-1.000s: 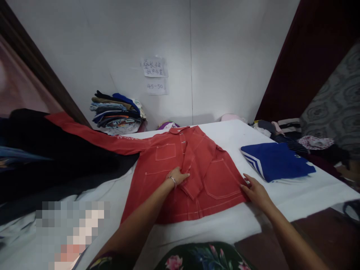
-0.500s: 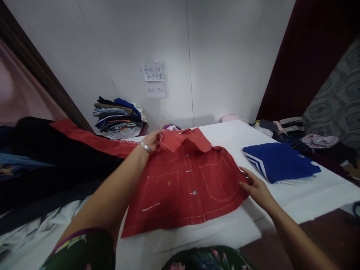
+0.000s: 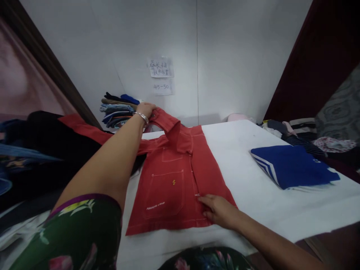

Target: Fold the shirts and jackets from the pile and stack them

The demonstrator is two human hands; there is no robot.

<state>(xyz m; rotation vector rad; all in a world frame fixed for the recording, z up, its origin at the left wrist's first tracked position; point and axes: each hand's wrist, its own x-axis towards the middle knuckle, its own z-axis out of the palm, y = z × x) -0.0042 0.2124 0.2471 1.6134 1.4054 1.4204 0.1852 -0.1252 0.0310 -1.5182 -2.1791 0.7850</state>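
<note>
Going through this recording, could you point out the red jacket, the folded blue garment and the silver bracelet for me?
Red jacket (image 3: 176, 193): head view, on its lower front.
Folded blue garment (image 3: 294, 165): head view, middle of its upper face.
Silver bracelet (image 3: 144, 116): head view, on its band.

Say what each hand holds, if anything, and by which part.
The left hand holds the red jacket by the end of one raised sleeve. The right hand touches the front near its hem; whether it grips cannot be told.
</note>
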